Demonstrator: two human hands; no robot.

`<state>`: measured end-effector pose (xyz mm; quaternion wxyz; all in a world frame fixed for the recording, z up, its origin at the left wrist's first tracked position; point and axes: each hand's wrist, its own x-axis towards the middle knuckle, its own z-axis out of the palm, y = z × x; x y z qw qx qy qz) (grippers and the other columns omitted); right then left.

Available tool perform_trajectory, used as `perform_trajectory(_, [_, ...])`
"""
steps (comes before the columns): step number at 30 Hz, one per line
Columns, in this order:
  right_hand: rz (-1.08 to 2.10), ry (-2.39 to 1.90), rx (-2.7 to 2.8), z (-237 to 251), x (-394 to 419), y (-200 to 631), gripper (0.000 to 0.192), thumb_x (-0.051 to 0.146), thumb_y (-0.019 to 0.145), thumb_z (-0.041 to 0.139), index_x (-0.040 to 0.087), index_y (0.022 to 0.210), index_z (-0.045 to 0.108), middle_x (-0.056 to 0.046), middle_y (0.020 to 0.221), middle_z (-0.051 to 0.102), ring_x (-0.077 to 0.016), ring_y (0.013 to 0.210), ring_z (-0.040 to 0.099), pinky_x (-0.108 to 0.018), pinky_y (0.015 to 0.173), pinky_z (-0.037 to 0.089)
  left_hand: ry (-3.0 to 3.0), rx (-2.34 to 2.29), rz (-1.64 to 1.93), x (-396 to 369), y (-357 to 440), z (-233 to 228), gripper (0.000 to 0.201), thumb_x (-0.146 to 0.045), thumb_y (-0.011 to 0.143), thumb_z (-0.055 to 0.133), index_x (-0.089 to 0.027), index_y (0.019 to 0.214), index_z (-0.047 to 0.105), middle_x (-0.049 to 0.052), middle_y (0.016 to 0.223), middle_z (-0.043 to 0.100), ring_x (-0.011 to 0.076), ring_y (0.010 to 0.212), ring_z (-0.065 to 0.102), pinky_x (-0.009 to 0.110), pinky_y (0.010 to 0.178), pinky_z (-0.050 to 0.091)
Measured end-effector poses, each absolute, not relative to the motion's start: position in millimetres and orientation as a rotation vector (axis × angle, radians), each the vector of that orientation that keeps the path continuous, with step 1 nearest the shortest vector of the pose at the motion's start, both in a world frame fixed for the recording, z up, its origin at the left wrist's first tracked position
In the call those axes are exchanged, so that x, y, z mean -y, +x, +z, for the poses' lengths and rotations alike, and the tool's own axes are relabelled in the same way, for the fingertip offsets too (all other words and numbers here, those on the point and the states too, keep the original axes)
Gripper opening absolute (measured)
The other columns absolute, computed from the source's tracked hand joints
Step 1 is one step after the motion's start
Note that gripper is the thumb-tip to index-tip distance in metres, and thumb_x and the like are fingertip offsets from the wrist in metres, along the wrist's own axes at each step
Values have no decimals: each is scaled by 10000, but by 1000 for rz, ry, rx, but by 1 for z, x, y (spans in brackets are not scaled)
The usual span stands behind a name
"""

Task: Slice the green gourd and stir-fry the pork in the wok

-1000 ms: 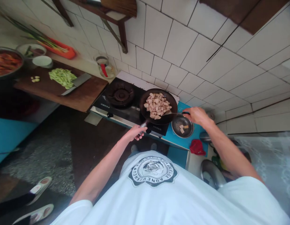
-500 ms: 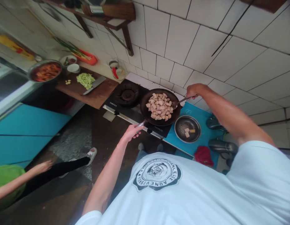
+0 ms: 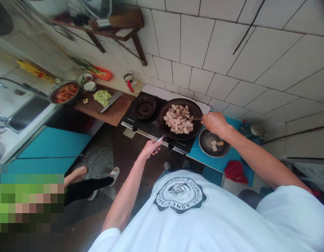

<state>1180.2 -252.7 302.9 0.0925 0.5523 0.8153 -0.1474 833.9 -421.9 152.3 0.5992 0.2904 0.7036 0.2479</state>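
My left hand [image 3: 150,148] is wrapped round the handle of a dark frying pan [image 3: 198,109], which sits on the right burner of the stove. Pale cubes of meat [image 3: 176,120] fill the middle of the pan. My right hand [image 3: 213,122] is closed on the handle of a spatula [image 3: 194,119]; its head is among the cubes at the pan's right side. Below my right wrist, a second pan [image 3: 207,148] holds a few small flat pieces [image 3: 214,144] and stands on a blue surface.
The bare left burner [image 3: 143,106] adjoins a cutting board [image 3: 117,113] with chopped green vegetable [image 3: 102,97] and a knife [image 3: 111,102]. A bowl of reddish food [image 3: 64,93] stands near the sink [image 3: 29,112]. A red cloth [image 3: 235,171] lies at right. Another person's leg [image 3: 91,187] shows at lower left.
My right hand has come lower and nearer the pan, and the spatula head has moved left into the meat. My left hand keeps its hold. The view has shifted a little.
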Motion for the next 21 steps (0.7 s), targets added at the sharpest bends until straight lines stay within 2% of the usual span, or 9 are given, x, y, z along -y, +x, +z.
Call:
perform_trajectory(4, [-186,1507,-2367,328,284,1182,355,301,1071,483,178,1215,783,-232,1143,778,-401,1131,713,-464,931,500,695,-1593,583,422,832,150,516,-621,808,832,-179,971,620,-30,662,605,65,425,490,176,371,230])
perform_trajectory(9, [-199,1507,-2310,364,309,1181,351,340,1074,506,253,1316,744,-179,1176,777,-363,1086,728,-417,887,503,691,-1530,599,422,830,151,526,-632,809,834,-185,959,602,-30,656,603,65,427,495,171,375,232])
perform_trajectory(13, [-184,1575,-2297,387,322,1185,363,447,1080,512,296,1291,765,-147,1149,788,-354,1100,724,-398,863,506,692,-1493,611,422,829,151,494,-607,834,824,-188,968,600,-32,658,604,65,426,497,170,370,231])
perform_trajectory(17, [-183,1515,-2224,376,330,1171,334,418,1065,548,288,1254,791,-150,1106,804,-353,1057,744,-390,841,516,692,-1485,601,421,828,148,447,-576,873,797,-188,981,606,-32,649,605,70,421,498,173,371,236])
perform_trajectory(21, [-148,1573,-2132,333,343,1135,366,350,1095,459,249,1278,759,-171,1136,795,-327,1024,758,-366,826,538,721,-1476,601,422,828,145,440,-587,879,790,-195,975,613,-43,623,584,74,413,492,175,379,235])
